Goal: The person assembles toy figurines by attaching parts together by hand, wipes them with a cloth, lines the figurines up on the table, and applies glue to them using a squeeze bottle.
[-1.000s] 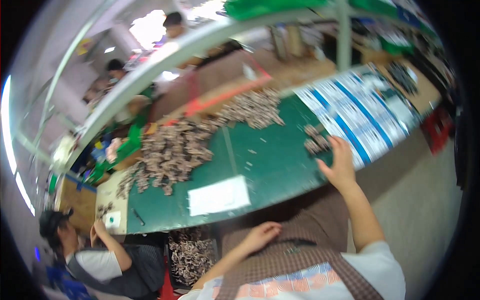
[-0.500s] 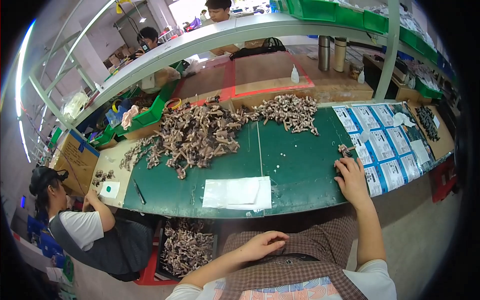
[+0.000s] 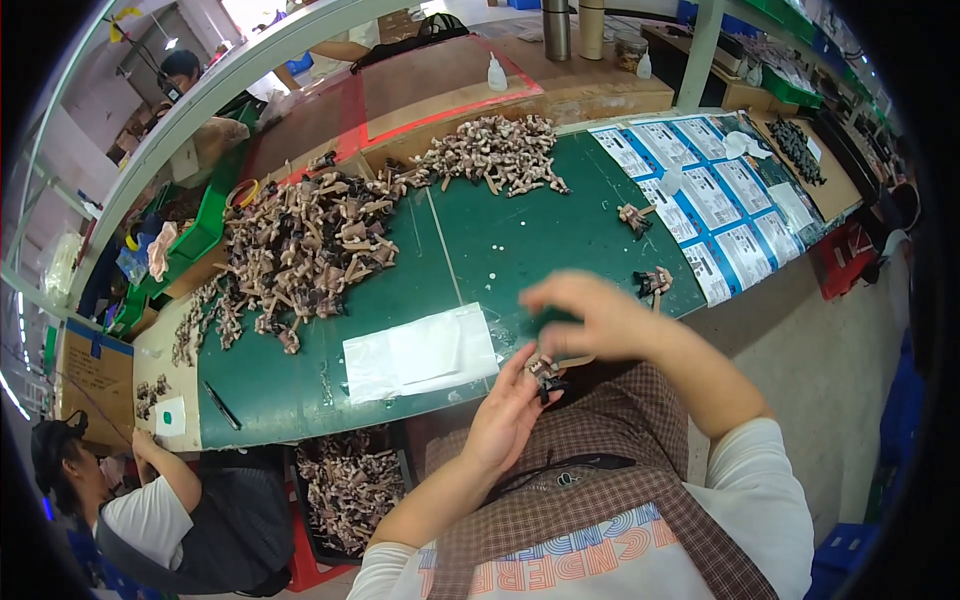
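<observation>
In front of my lap, just off the table's near edge, my left hand (image 3: 508, 422) is closed on a small painted figurine (image 3: 544, 372) with dark lower parts. Right above it is my right hand (image 3: 598, 318), smeared by motion, with thumb and fingers apart and nothing visible between them. Two similar figurines lie on the green tabletop to the right: one beside the printed sheet (image 3: 634, 220), the other figurine (image 3: 655, 284) nearer the front edge. A white paper (image 3: 420, 352) lies left of my hands.
A large heap of figurine parts (image 3: 310, 245) covers the table's left, with a smaller pile (image 3: 495, 152) behind. A pen-like tool (image 3: 222, 405) lies near the front. Below stands a black crate (image 3: 405, 470) of parts. At the left sits a co-worker (image 3: 165, 520).
My right hand has come from the table's right side to beside my left hand. My left hand has risen from my lap and now holds a figurine. The view has turned right.
</observation>
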{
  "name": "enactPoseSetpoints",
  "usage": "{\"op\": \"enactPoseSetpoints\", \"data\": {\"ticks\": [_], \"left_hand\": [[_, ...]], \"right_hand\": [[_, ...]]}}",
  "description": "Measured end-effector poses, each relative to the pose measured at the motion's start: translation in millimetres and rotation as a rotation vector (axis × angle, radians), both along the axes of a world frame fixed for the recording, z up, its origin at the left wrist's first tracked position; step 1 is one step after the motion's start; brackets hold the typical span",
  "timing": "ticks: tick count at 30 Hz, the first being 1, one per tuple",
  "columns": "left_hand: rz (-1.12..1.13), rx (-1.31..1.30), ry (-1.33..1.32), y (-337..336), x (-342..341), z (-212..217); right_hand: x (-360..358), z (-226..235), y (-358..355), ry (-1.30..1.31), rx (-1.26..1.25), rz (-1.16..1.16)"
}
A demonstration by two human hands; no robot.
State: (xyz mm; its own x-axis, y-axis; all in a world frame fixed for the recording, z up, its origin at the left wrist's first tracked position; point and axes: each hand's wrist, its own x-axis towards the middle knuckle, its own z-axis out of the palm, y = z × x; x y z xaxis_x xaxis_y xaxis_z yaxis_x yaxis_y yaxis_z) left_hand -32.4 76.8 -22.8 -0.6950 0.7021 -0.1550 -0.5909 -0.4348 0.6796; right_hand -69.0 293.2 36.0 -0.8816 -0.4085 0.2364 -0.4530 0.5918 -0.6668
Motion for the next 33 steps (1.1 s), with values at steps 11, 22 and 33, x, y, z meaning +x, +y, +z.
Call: {"op": "enactPoseSetpoints", "data": {"ticks": [11, 22, 33], "left_hand": [[-0.085, -0.059, 0.117, -32, 39, 1], [-0.047, -0.127, 0.068, -89, 43, -11], [0.177, -0.217, 0.118, -112, 47, -3]], "right_hand": [[-168, -43, 103, -0.232, 0.522, -0.778], [-49, -19, -45, -0.018, -0.086, -0.256], [-56, -25, -125, 0.103, 0.237, -0.01]]}}
